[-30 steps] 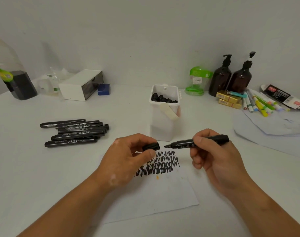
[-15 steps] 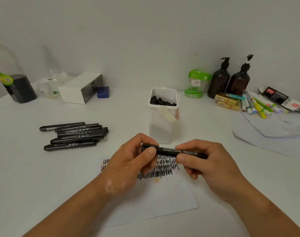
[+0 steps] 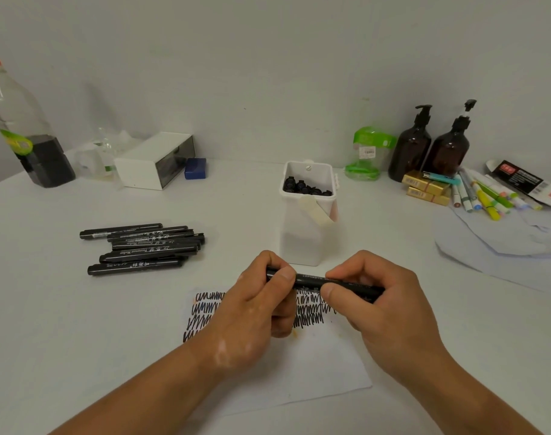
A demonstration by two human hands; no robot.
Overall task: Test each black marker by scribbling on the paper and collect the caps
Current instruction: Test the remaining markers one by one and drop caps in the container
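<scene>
A black marker (image 3: 311, 280) lies level between both hands, above the white paper (image 3: 315, 365) covered with black scribbles. My left hand (image 3: 258, 306) pinches the marker's left end, where the cap sits. My right hand (image 3: 384, 306) grips the barrel with curled fingers. Behind the hands stands a white container (image 3: 305, 233) with several black caps (image 3: 302, 187) inside. A pile of several black markers (image 3: 145, 248) lies on the table to the left.
At the back left stand a plastic bottle (image 3: 26, 133) with dark liquid, a white box (image 3: 155, 160) and a blue block (image 3: 195, 168). Back right hold a green-lidded jar (image 3: 368, 155), two brown pump bottles (image 3: 431, 146), gold boxes (image 3: 424, 186), coloured markers (image 3: 484, 196) and loose sheets (image 3: 503, 243).
One second ago my left hand held the cap apart from the bare tip. The cap end and the marker have since come together, and both hands now hold one joined marker.
</scene>
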